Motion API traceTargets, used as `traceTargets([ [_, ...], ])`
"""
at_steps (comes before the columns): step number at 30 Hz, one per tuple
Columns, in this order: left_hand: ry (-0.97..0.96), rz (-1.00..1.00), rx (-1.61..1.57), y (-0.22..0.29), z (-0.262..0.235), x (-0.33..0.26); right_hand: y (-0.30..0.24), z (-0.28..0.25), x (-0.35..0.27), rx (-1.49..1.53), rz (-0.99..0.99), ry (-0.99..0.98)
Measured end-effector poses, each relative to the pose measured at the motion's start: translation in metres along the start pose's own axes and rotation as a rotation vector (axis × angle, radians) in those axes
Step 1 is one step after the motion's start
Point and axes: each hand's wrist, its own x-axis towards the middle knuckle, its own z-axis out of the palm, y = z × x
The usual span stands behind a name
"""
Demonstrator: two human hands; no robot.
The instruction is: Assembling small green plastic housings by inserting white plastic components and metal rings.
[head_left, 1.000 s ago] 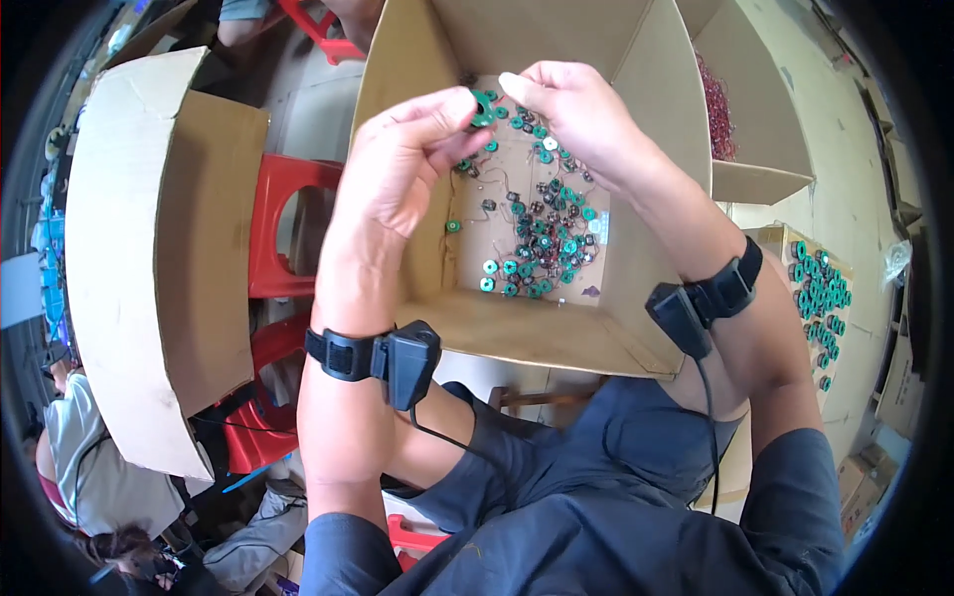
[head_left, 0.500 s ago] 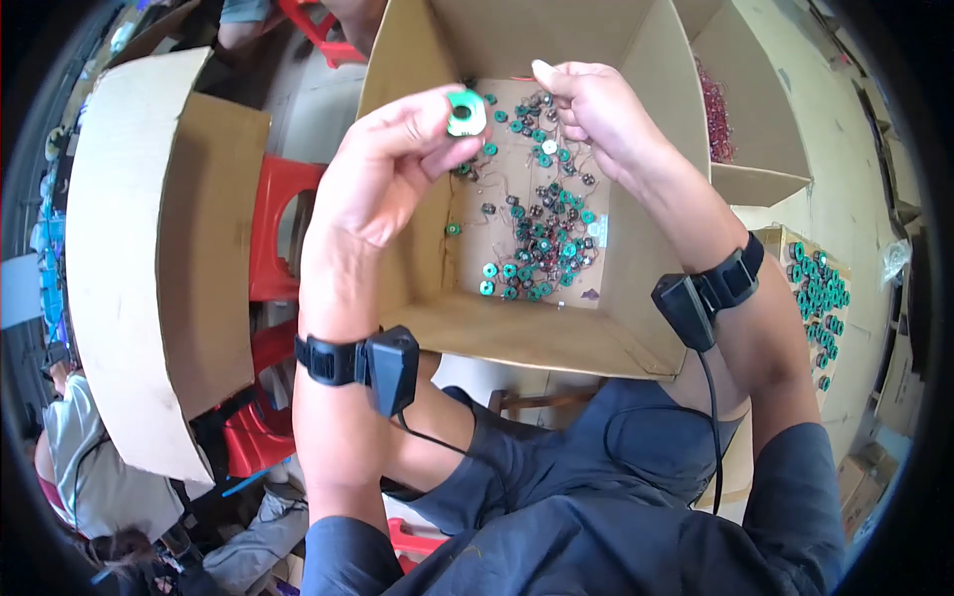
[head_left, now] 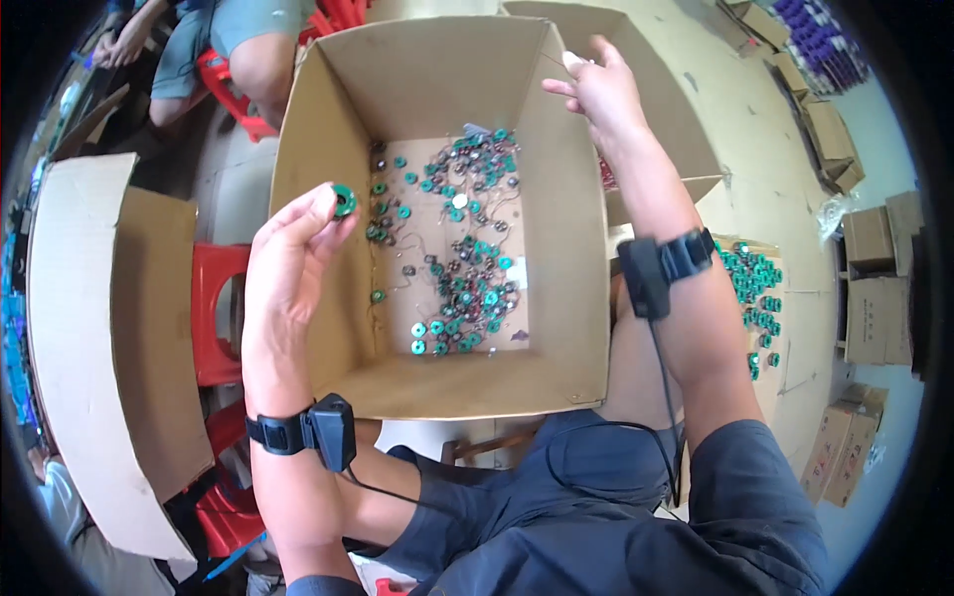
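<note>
My left hand point(head_left: 293, 243) is closed, pinching a green ring-shaped part point(head_left: 344, 202) between thumb and fingertips, over the left wall of a deep cardboard box point(head_left: 343, 397). The part has a round hole in its middle. Over the box's far right corner and the second box beside it, my right hand point(head_left: 606, 94) is raised with its fingers apart. Its thumb tip looks whitish. No held thing shows in that hand. Many small green and dark round parts point(head_left: 467, 298) with thin wires lie loose on the bottom of the deep box.
A second cardboard box point(head_left: 666, 119) at the right holds red wire pieces point(head_left: 607, 176). Rows of green ring parts point(head_left: 755, 288) lie on cardboard at my right. To the left are a tall cardboard piece point(head_left: 89, 348) and red stools point(head_left: 217, 308). Another person's legs point(head_left: 258, 60) show at the far left.
My right hand has moved from over the deep box toward the box on the right, and its fingers have spread. The left hand still holds the green ring. The view has shifted.
</note>
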Motion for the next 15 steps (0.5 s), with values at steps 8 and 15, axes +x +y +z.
traceTargets([
  [8, -0.018, -0.080, 0.048, -0.012, 0.008, 0.002, 0.019, 0.018, -0.002, -0.517, -0.256, -0.300],
  [15, -0.257, -0.106, 0.006, -0.018, 0.020, -0.001, -0.009, 0.059, -0.122, -0.427, -0.786, -0.699],
])
